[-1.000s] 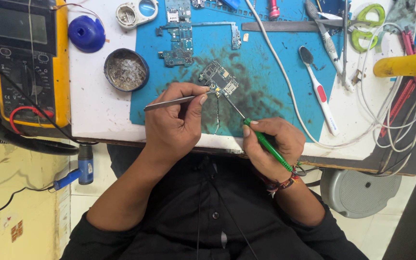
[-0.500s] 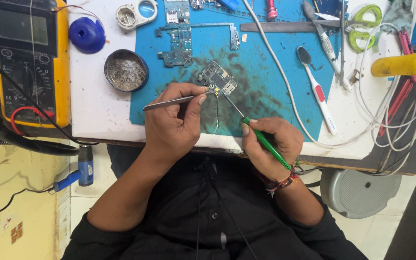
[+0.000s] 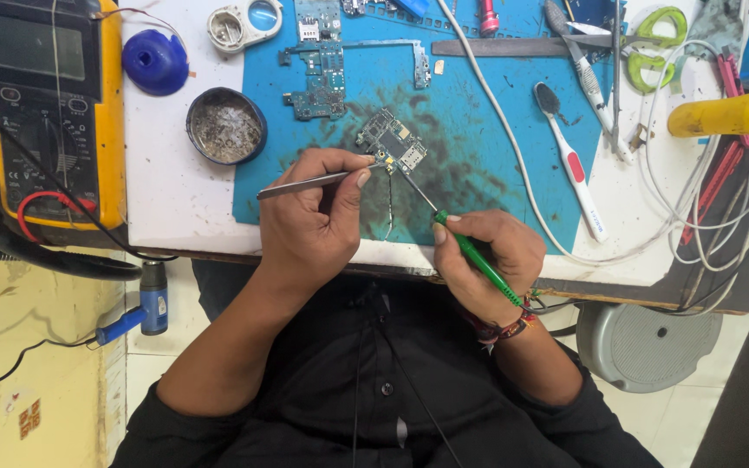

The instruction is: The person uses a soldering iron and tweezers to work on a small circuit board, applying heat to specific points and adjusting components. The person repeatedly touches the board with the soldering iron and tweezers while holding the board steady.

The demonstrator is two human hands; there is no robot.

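A small circuit board (image 3: 392, 139) lies on the blue work mat (image 3: 478, 139). My left hand (image 3: 309, 221) grips metal tweezers (image 3: 305, 183) whose tips touch the board's near edge. My right hand (image 3: 487, 260) holds a green-handled soldering iron (image 3: 470, 251); its thin tip reaches up to the same spot on the board. A thin strand of solder wire (image 3: 389, 208) hangs from that spot toward the table edge between my hands.
A second, larger circuit board (image 3: 322, 82) lies farther back on the mat. A round tin (image 3: 225, 126), blue cap (image 3: 155, 61) and yellow multimeter (image 3: 49, 113) stand at left. A toothbrush (image 3: 572, 173), white cables (image 3: 652, 234), green scissors (image 3: 652, 39) and a yellow handle (image 3: 726, 114) crowd the right.
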